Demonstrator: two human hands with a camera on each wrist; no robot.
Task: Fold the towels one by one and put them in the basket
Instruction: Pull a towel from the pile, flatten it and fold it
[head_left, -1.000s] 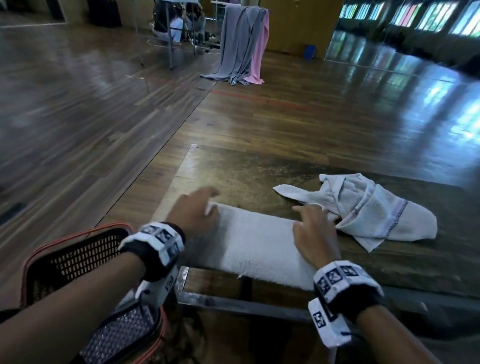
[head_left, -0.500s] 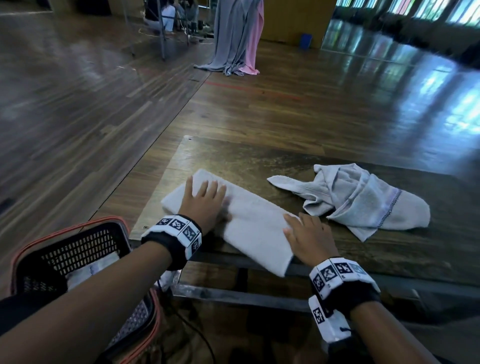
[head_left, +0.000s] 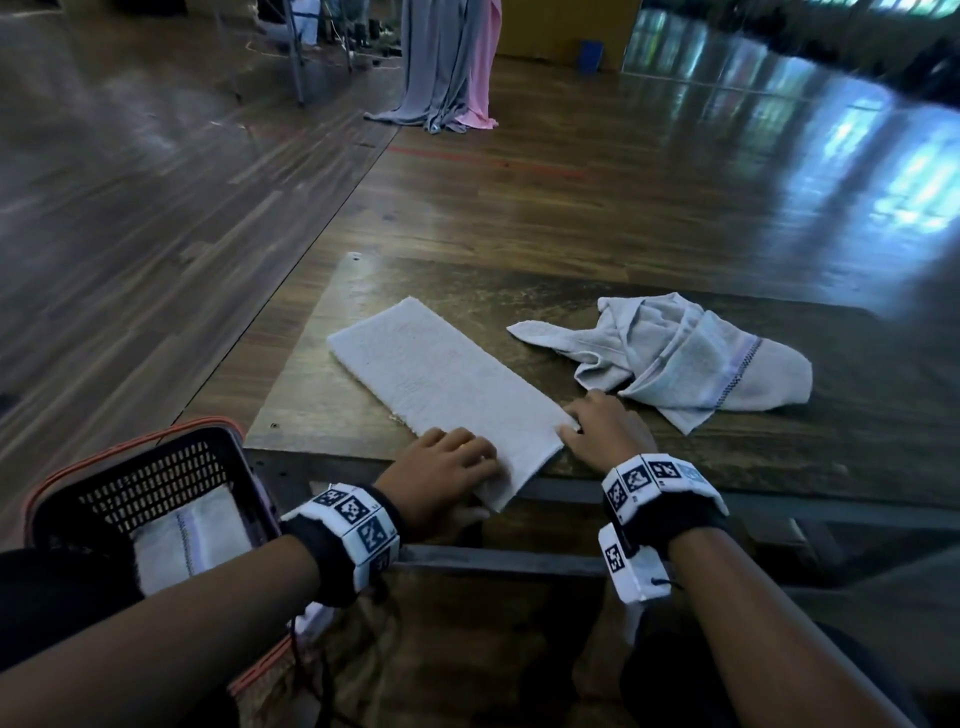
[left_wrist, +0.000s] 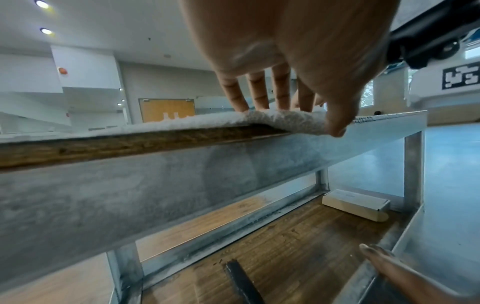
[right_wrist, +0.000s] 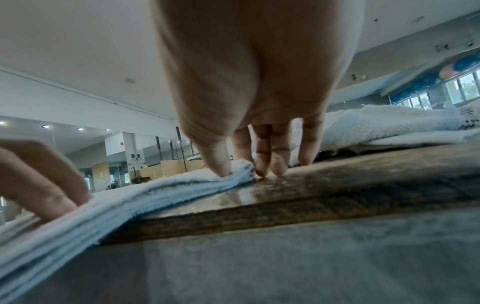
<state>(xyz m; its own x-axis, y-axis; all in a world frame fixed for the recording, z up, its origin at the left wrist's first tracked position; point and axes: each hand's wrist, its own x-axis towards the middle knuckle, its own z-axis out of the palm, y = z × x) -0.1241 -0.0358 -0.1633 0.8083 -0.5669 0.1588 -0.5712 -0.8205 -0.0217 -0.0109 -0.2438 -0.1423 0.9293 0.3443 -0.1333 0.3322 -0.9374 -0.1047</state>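
Note:
A white towel, folded into a long strip, lies slantwise on the wooden table, its near end hanging over the front edge. My left hand grips that near end, with fingers on top and the thumb under the towel. My right hand pinches the near right corner, its thumb on the layered towel. A crumpled grey-white towel lies to the right, just beyond my right hand. The dark basket stands low at the left.
A folded towel lies inside the basket. Under the table top run a metal frame and a lower wooden shelf holding a pale box. Grey and pink cloths hang far across the wooden floor.
My left hand has left the towel's far left part, where it pressed flat, and now grips the near end. My right hand has curled onto the near right corner.

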